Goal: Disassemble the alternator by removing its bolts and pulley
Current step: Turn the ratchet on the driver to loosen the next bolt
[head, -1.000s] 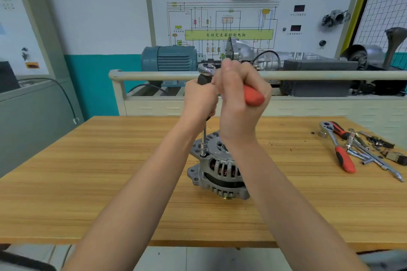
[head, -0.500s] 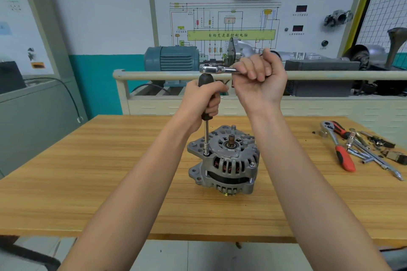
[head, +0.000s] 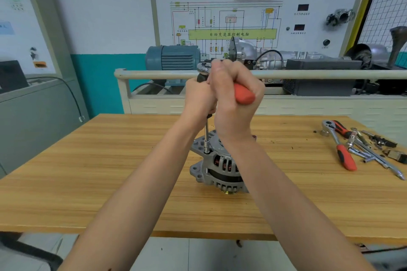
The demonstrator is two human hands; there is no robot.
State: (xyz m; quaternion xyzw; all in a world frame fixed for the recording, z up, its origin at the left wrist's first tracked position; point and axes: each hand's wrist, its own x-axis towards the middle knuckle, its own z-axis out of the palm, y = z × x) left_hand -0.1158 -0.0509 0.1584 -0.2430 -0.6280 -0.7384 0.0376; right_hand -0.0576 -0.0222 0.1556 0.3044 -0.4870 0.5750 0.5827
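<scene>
Head view: the alternator (head: 220, 169) stands on the desk (head: 88, 182) at mid-frame, pulley end down, partly hidden behind the right forearm. The right hand (head: 236, 97) is closed round the orange handle of a ratchet (head: 243, 94), and the left hand (head: 199, 97) grips the black upper part of the long extension (head: 206, 138), whose socket sits on a bolt at the housing's upper left edge. Half a second ago the handle pointed away to the right; it has now swung back toward the camera, as it was a second ago. That reads as one ratchet stroke completed, so this bolt is probably still being loosened, not yet out. A spare ratchet (head: 340, 145) lies with other tools at right.
</scene>
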